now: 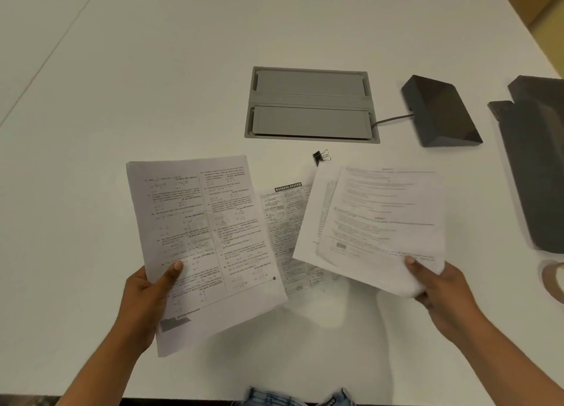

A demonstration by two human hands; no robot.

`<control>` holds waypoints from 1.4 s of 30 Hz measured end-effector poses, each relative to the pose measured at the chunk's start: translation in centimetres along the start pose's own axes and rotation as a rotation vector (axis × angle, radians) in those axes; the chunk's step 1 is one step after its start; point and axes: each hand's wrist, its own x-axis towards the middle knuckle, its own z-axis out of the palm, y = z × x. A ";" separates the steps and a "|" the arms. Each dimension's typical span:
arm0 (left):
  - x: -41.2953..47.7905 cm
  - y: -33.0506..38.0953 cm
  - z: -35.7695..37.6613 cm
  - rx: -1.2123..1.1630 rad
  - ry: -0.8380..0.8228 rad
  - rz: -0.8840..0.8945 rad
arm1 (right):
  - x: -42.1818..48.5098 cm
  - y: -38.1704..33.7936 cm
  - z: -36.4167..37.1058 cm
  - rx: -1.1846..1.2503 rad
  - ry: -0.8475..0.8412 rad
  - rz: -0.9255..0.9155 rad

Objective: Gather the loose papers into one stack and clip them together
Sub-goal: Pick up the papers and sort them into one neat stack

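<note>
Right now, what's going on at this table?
A person holds papers over a white table. The left hand grips a maths sheet; the right hand grips a small bundle. A Banking System sheet lies on the table between them. The binder clip sits unused beyond the papers, near the grey hatch.

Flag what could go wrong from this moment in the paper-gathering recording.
The banking sheet lies on the table between the two held bundles and might be left out. The right hand pinches its fanned sheets near one corner; they could slip or stack crooked. With the left hand holding the maths sheet, no hand is free for the binder clip.
</note>
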 end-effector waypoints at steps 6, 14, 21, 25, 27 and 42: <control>-0.5 0.1 2.4 -0.004 -0.079 0.002 | -1.7 -1.6 1.8 0.035 -0.157 -0.076; -2.3 1.1 6.9 -0.124 -0.233 -0.058 | -2.7 -0.8 5.9 -0.026 -0.283 -0.051; -3.1 2.3 8.7 -0.106 -0.307 0.003 | -2.4 -0.7 6.9 -0.075 -0.486 0.046; -3.2 2.7 9.5 -0.067 -0.291 0.064 | -2.4 -0.7 7.2 -0.028 -0.477 0.007; -3.2 2.9 9.8 -0.086 -0.280 0.069 | -2.2 -0.7 7.2 -0.039 -0.429 -0.040; -3.9 4.3 12.7 0.030 -0.432 0.112 | -1.6 -1.8 6.8 -0.038 -0.319 -0.114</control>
